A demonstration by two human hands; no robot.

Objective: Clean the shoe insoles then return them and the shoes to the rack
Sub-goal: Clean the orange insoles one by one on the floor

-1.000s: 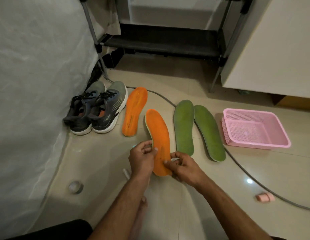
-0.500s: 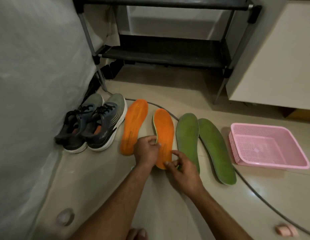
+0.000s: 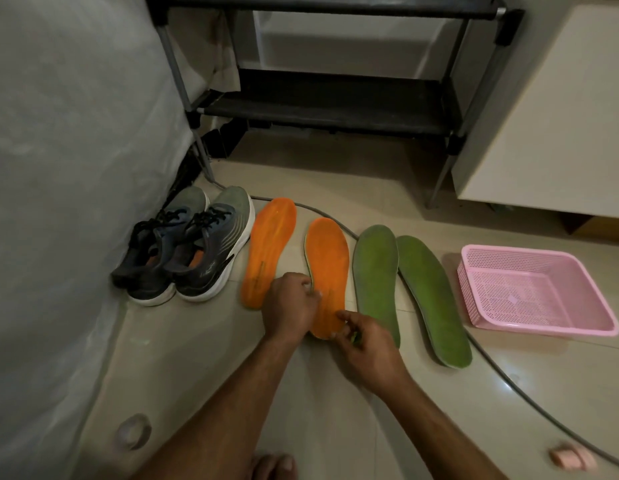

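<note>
Orange insole (image 3: 328, 271) | left hand (image 3: 290, 308) grips edge | right hand (image 3: 365, 344) pinches heel

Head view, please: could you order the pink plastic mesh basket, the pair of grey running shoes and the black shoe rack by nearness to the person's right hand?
From the right hand:
1. Pair of grey running shoes, to the left, and pink plastic mesh basket, to the right: too close to call.
2. Black shoe rack, at the back, farthest.

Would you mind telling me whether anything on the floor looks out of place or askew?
A grey cable runs across the floor under the green insoles, so they lie over it. A small pink object sits alone near it. Nothing looks spilled or damaged.
</note>
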